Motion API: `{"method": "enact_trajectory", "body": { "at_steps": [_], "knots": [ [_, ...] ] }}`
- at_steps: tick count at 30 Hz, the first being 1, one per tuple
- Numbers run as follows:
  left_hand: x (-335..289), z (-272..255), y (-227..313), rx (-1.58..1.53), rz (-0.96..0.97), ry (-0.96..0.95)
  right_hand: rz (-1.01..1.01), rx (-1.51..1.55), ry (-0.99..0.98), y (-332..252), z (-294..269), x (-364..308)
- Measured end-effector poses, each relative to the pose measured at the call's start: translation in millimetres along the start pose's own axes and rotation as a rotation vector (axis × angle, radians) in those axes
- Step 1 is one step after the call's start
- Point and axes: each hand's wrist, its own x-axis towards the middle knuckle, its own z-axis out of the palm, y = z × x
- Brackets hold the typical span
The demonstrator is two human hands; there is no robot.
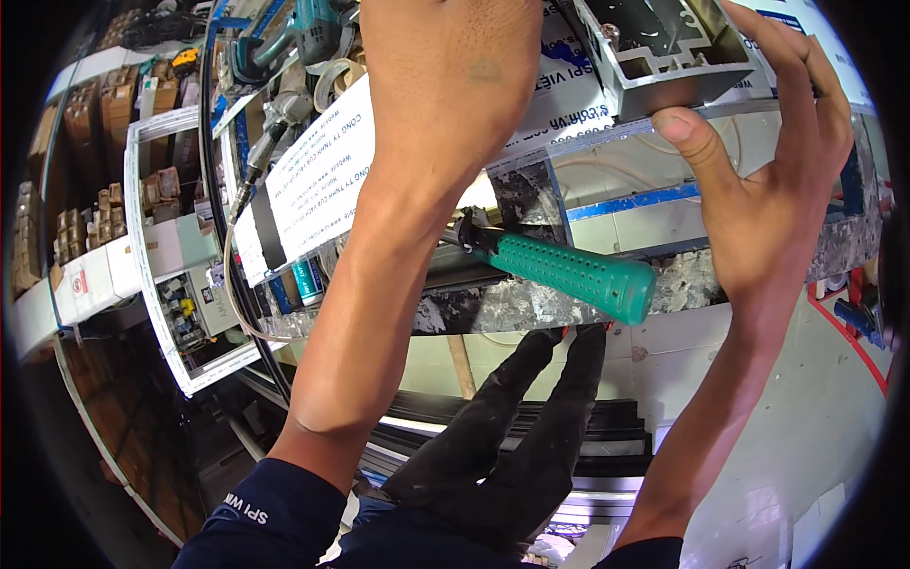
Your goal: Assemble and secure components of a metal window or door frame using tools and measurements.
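A dark grey metal profile [678, 93] shows its hollow cut end at the top right. My right hand [773, 171] grips that end, with the thumb at the near lower edge and the fingers around the right side. My left hand [455, 66] reaches past the top edge of the view; its fingers are out of sight, so what it touches is hidden. Between my forearms, a tool with a green dimpled handle [573, 273] lies on the workbench [692, 275], its grip sticking out toward me. My left forearm covers part of the area near its other end.
White printed film or board [318, 180] covers pieces on the bench. At the far left lie a teal power drill [313, 33], a tape roll [338, 81] and an air tool [284, 114] with a hose. A white frame [137, 237] stands left; dark profiles [607, 427] lie below.
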Motion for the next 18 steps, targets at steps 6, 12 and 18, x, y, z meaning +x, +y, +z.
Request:
{"method": "enact_trajectory", "body": {
  "at_steps": [6, 12, 18],
  "knots": [
    [-0.1, 1.5, -3.8, -0.043, 0.006, 0.026, -0.012, 0.061, -0.062, 8.7, -3.5, 2.9],
    [0.0, 3.1, -4.7, -0.108, -0.041, 0.034, -0.092, 0.168, -0.028, 24.4, 7.9, 1.3],
    [20.1, 3.5, -53.9, -0.757, 0.419, -0.208, -0.046, 0.147, -0.029, 19.0, 3.3, 5.6]
  ]
}}
